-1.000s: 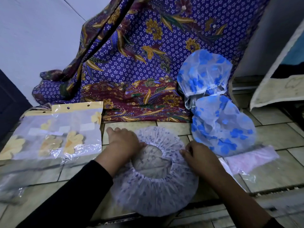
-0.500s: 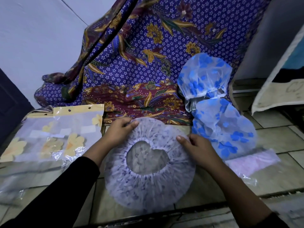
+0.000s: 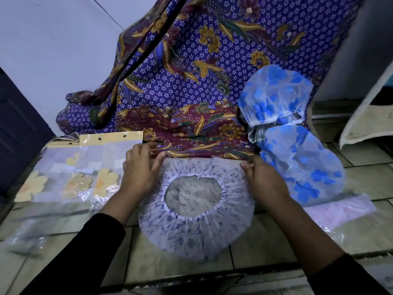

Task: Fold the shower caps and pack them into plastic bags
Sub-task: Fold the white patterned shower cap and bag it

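A white shower cap with small blue-grey print (image 3: 191, 233) lies open side up on the tiled floor, its elastic hole in the middle. My left hand (image 3: 141, 169) pinches the cap's far left rim. My right hand (image 3: 260, 177) pinches the far right rim, and the far edge is stretched straight between them. Two shower caps with blue flowers lie to the right, one (image 3: 275, 96) propped against the cloth, the other (image 3: 304, 167) flat on the floor. Plastic bags with yellow flower shapes (image 3: 76, 173) lie at the left.
A purple and maroon batik cloth (image 3: 191, 81) hangs and pools behind the cap. A clear bag with something pink inside (image 3: 338, 211) lies at the right. More clear bags (image 3: 27, 237) sit at the near left. A floor ledge (image 3: 191, 279) runs along the front.
Both hands slid from the cap's inner hole out to its far rim and pulled apart, flattening that edge into a straight line. The cap shifted slightly away from me.
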